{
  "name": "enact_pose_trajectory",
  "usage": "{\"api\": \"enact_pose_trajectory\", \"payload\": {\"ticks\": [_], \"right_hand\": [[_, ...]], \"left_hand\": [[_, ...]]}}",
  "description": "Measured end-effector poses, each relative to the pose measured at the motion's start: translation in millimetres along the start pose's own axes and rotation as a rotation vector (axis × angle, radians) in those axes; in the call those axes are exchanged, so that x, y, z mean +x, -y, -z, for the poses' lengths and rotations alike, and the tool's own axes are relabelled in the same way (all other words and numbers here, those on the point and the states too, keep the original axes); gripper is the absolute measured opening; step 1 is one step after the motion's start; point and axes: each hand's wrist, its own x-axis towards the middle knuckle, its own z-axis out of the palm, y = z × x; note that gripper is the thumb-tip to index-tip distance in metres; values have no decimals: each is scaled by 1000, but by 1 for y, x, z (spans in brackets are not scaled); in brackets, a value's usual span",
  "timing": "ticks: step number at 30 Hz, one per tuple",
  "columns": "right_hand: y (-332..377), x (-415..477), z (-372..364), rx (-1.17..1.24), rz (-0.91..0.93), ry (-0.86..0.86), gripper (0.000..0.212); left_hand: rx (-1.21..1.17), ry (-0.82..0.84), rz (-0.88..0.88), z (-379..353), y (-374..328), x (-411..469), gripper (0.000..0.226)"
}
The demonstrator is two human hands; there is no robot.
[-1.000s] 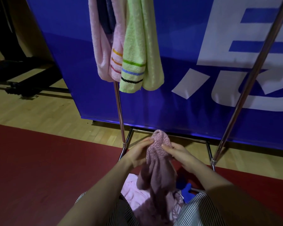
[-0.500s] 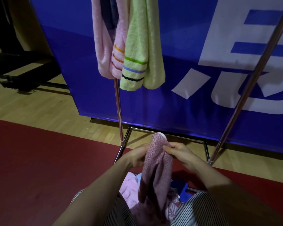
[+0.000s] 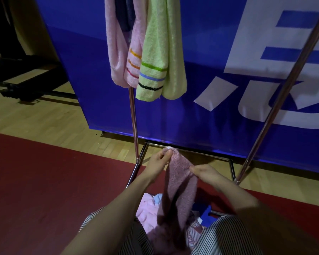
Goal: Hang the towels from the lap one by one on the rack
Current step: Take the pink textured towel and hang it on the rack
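Note:
A mauve towel (image 3: 180,183) hangs from both my hands over my lap. My left hand (image 3: 159,162) pinches its top corner, and my right hand (image 3: 203,173) pinches the edge a little lower to the right. More towels, pink (image 3: 147,205) and blue (image 3: 204,214), lie bunched on my striped lap. On the metal rack (image 3: 133,124) above hang a pink towel (image 3: 116,52), a pink striped towel (image 3: 134,61) and a green striped towel (image 3: 158,52). The rack's top bar is out of view.
A blue banner (image 3: 201,89) with white lettering stands right behind the rack. The rack's right pole (image 3: 276,105) slants up to the right. Its base frame (image 3: 191,153) rests where red mat meets wooden floor. Dark equipment (image 3: 26,78) sits at the far left.
My hands have drawn apart along the towel's top edge, spreading it wider. The towel has lifted a little farther off my lap.

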Motion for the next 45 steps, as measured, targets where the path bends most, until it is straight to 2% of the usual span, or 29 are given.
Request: {"api": "enact_pose_trajectory", "payload": {"ticks": [1,3,5,7,11,12,13,15,18,21,23,25,28,29,32,37,41,45], "right_hand": [[-2,0,2,-40,-15,58,18],[3,-4,1,20,9,165,50],[15,-6,-5,149,66,171,61],[25,-2,-13,177,117,130,53],[27,9,-22,-132,181,57,14],[25,11,-22,-168,145,59,13],[23,13,-21,-203,118,67,23],[21,15,-23,-281,68,47,38],[18,12,-24,-307,21,19,36],[22,8,-23,-342,-20,-2,36],[24,5,-22,-385,-7,-53,26],[24,1,-20,-399,49,-96,25],[22,-4,-14,-277,112,-225,20],[21,-7,-10,-230,127,-281,19],[19,-15,5,-192,154,-394,21],[16,-35,27,-227,144,-462,23],[25,-47,31,-252,130,-508,26],[44,-60,37,-247,98,-582,30]], "left_hand": [[92,-24,-49,0,0,0,25],[281,-13,-137,-1,0,-3,21],[425,69,-193,-7,4,-4,16],[503,103,-228,-10,4,-7,15],[652,153,-324,-9,-2,-12,21],[704,183,-322,-8,-2,-13,22],[763,209,-319,-8,-2,-13,23],[853,221,-288,-6,-2,-13,26],[921,262,-254,-8,-3,-16,27],[886,333,-136,-8,-2,-11,29],[862,399,-48,-4,1,-8,32],[857,471,55,3,5,-7,28],[864,560,206,15,10,-12,14],[884,576,233,20,12,-14,16],[908,504,254,34,13,-18,24],[1183,294,254,62,14,-30,31],[1166,88,117,83,-9,-42,22],[1238,-9,-4,94,-42,-53,23]]}}
